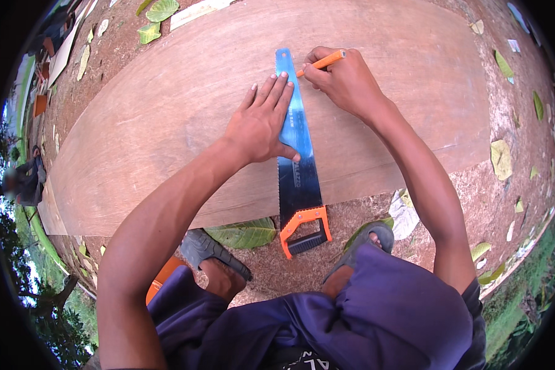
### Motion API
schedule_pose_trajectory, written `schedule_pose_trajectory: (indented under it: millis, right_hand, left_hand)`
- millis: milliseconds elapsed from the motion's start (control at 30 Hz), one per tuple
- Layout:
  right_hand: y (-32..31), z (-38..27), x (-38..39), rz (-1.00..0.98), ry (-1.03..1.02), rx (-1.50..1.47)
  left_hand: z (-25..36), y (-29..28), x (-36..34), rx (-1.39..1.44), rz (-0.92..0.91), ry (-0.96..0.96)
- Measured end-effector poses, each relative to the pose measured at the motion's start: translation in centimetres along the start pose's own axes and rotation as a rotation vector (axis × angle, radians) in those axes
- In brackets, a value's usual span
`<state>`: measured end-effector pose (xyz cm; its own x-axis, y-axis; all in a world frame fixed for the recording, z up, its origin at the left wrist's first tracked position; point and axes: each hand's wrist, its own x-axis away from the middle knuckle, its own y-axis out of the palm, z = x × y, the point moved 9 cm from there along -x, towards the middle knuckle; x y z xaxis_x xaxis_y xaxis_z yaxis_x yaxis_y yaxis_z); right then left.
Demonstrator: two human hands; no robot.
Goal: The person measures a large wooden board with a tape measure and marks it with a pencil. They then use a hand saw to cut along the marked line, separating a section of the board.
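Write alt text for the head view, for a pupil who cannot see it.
A person's left hand rests on a handsaw laid flat on a plywood sheet, while the right hand holds an orange pencil at the saw's right edge. The orange-and-black handle extends past the sheet's near edge.

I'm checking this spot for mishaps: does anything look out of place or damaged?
Nothing looks spilled or damaged. Mildly odd: the saw lies flat on the board, its handle jutting past the near edge, with the pencil held at the blade's toothless side, as if against a ruler.
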<state>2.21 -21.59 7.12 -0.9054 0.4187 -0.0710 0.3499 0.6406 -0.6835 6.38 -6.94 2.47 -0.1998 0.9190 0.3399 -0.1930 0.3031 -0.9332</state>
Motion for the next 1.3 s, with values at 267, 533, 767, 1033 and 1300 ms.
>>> schedule_pose_trajectory:
  millis: [267, 533, 767, 1033, 1300]
  right_hand:
    - [0.6, 0.5, 5.4, -0.047, 0.083, -0.205]
    - [2.0, 0.7, 12.2, -0.207, 0.259, -0.237]
    - [3.3, 0.2, 17.7, -0.317, 0.333, -0.288]
    - [2.7, 0.0, 17.9, -0.252, 0.297, -0.291]
    - [1.7, -0.5, 22.4, -0.201, 0.172, -0.194]
  left_hand:
    - [0.0, -0.1, 0.0, 0.014, 0.035, 0.011]
    - [0.0, 0.0, 0.0, 0.013, 0.029, 0.004]
    - [0.0, 0.1, 0.0, 0.014, 0.028, -0.002]
    - [0.4, -0.4, -0.1, -0.004, 0.033, 0.005]
    - [-0.1, -0.1, 0.3, -0.018, 0.017, -0.007]
